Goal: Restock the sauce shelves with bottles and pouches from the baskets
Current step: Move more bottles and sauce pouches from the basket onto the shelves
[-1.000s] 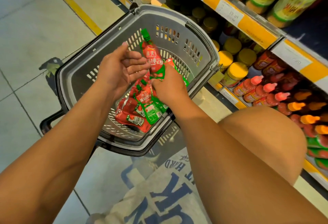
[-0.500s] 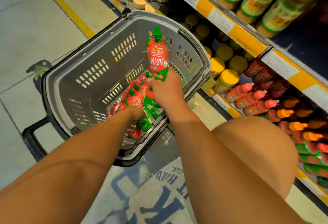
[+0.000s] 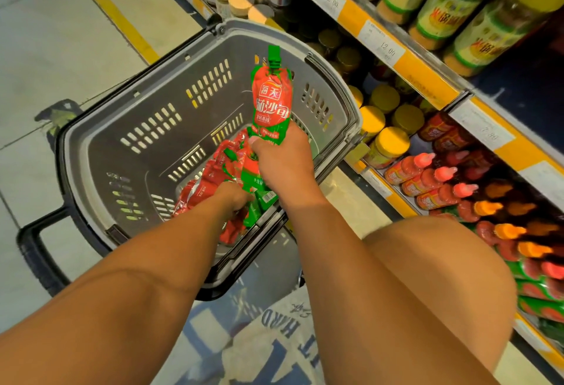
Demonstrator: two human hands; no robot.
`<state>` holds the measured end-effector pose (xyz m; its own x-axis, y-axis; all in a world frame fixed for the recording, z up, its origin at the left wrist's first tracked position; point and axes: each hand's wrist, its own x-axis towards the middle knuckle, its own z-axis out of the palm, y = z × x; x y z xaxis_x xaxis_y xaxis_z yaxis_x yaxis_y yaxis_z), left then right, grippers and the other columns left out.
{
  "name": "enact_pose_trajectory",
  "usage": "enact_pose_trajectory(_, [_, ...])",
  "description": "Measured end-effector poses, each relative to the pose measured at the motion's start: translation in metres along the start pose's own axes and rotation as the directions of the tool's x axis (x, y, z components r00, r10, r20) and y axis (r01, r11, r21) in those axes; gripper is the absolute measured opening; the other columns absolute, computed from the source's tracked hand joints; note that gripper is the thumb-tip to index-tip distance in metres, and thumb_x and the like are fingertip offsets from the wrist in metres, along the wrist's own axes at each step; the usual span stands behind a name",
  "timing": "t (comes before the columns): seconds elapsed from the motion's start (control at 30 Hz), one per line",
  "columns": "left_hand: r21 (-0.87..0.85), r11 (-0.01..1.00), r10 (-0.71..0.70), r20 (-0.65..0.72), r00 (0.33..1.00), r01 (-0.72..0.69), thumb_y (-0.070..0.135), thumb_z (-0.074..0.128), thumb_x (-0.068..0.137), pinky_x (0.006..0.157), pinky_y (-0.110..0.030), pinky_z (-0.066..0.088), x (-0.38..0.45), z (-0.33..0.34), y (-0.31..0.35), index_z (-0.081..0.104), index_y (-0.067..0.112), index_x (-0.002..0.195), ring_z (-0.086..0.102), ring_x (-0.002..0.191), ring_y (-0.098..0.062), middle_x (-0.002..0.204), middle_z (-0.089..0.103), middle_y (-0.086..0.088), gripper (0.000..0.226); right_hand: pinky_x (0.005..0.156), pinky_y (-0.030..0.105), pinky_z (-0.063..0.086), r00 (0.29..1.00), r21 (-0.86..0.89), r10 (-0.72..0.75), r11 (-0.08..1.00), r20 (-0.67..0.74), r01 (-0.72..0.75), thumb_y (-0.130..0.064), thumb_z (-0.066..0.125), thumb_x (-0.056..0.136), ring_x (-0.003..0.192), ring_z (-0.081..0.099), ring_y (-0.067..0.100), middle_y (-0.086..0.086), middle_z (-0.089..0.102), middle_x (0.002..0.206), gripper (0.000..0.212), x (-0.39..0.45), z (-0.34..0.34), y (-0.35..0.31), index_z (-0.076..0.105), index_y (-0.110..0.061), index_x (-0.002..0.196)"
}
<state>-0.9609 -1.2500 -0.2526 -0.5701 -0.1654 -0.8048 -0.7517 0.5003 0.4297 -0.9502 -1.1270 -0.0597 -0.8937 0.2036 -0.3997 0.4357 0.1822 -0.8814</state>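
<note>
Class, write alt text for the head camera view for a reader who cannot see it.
The right hand holds a red-green pouch upright over a grey basket, while the left hand reaches into the pouches inside. Sauce shelves stand to the right.

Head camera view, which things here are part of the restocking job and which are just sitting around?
Part of the job:
- upright pouch, gripped by the right hand
- pouch pile, where the left hand digs
- grey basket
- sauce shelf

Just around:
- yellow-lidded jars
- printed sack on the floor
</note>
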Motion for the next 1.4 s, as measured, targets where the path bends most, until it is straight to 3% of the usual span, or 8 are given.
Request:
enact_pose_trajectory(0.17, [-0.202, 0.979, 0.000, 0.085, 0.996, 0.018, 0.010, 0.050, 0.075, 0.053, -0.029, 0.040, 0.022, 0.005, -0.008, 0.050, 0.015, 0.077, 0.046, 0.052, -0.020, 0.070, 0.051, -0.010, 0.005, 0.092, 0.049, 0.060, 1.000, 0.015, 0.003, 1.000, -0.004, -0.003, -0.023, 0.077, 0.090, 0.093, 0.073, 0.019, -0.004, 0.075, 0.102, 0.026, -0.001, 0.000, 0.003, 0.068, -0.025, 0.114])
enact_pose_trajectory(0.3, [-0.219, 0.976, 0.016, 0.044, 0.999, -0.006, 0.008, 0.056, 0.090, 0.055, -0.031, 0.045, 0.016, -0.001, -0.007, 0.057, 0.011, 0.083, 0.049, 0.054, -0.022, 0.071, 0.055, -0.013, 0.008, 0.092, 0.050, 0.060, 1.000, 0.023, -0.002, 1.000, -0.008, 0.003, -0.025, 0.076, 0.088, 0.095, 0.073, 0.019, -0.005, 0.075, 0.102, 0.028, -0.001, -0.001, 0.005, 0.067, -0.026, 0.115])
enact_pose_trajectory(0.47, [-0.094, 0.992, 0.097, 0.082, 0.992, -0.089, 0.024, 0.072, 0.085, 0.078, -0.041, 0.054, 0.017, -0.004, -0.002, 0.062, 0.006, 0.100, 0.065, 0.088, -0.029, 0.101, 0.071, -0.013, 0.026, 0.093, 0.051, 0.060, 1.000, 0.033, 0.007, 0.999, -0.015, -0.007, -0.025, 0.077, 0.089, 0.097, 0.073, 0.020, -0.005, 0.075, 0.105, 0.030, 0.003, -0.002, 0.007, 0.065, -0.028, 0.117])
enact_pose_trajectory(0.6, [0.206, 0.964, 0.140, 0.144, 0.980, -0.168, 0.016, 0.069, 0.096, 0.069, -0.038, 0.051, 0.007, 0.007, 0.004, 0.060, 0.008, 0.097, 0.056, 0.078, -0.027, 0.091, 0.063, -0.013, 0.011, 0.092, 0.051, 0.060, 1.000, 0.035, 0.025, 0.999, -0.002, -0.025, -0.027, 0.076, 0.091, 0.098, 0.073, 0.020, -0.005, 0.075, 0.107, 0.031, 0.004, -0.002, 0.008, 0.064, -0.027, 0.119])
enact_pose_trajectory(0.73, [0.433, 0.875, 0.186, 0.115, 0.976, -0.218, 0.052, 0.066, 0.079, 0.091, -0.042, 0.060, 0.055, 0.017, -0.017, 0.067, 0.018, 0.103, 0.066, 0.093, -0.023, 0.105, 0.072, -0.004, 0.042, 0.092, 0.051, 0.060, 1.000, 0.040, 0.031, 0.999, 0.005, -0.031, -0.028, 0.076, 0.091, 0.097, 0.073, 0.020, -0.005, 0.074, 0.107, 0.031, 0.005, -0.002, 0.008, 0.064, -0.026, 0.120])
enact_pose_trajectory(0.93, [0.496, 0.836, 0.189, 0.140, 0.972, -0.234, 0.034, 0.070, 0.084, 0.076, -0.038, 0.054, 0.036, 0.004, -0.011, 0.065, 0.010, 0.100, 0.060, 0.085, -0.027, 0.098, 0.070, -0.011, 0.029, 0.092, 0.050, 0.061, 1.000, 0.055, 0.029, 0.998, 0.004, -0.029, -0.027, 0.077, 0.091, 0.096, 0.074, 0.020, -0.004, 0.075, 0.105, 0.030, 0.006, -0.005, 0.008, 0.064, -0.026, 0.118])
enact_pose_trajectory(1.23, [0.459, 0.856, 0.215, 0.100, 0.972, -0.236, 0.023, 0.082, 0.086, 0.089, -0.044, 0.062, -0.015, -0.013, 0.013, 0.071, 0.001, 0.108, 0.073, 0.098, -0.034, 0.106, 0.075, -0.018, 0.033, 0.089, 0.048, 0.061, 0.998, 0.169, -0.025, 0.985, -0.051, 0.033, -0.024, 0.078, 0.089, 0.095, 0.074, 0.018, -0.003, 0.074, 0.105, 0.033, -0.008, -0.023, -0.003, 0.061, -0.026, 0.117])
enact_pose_trajectory(1.4, [0.126, 0.952, 0.281, 0.006, 0.960, -0.279, 0.021, 0.084, 0.088, 0.068, -0.043, 0.066, -0.053, -0.037, 0.021, 0.066, 0.006, 0.111, 0.075, 0.084, -0.029, 0.100, 0.074, -0.014, 0.033, 0.093, 0.052, 0.060, 0.988, 0.289, -0.062, 0.952, -0.139, 0.100, -0.023, 0.078, 0.090, 0.097, 0.074, 0.018, -0.005, 0.076, 0.107, 0.033, -0.036, -0.049, -0.014, 0.062, -0.031, 0.117])
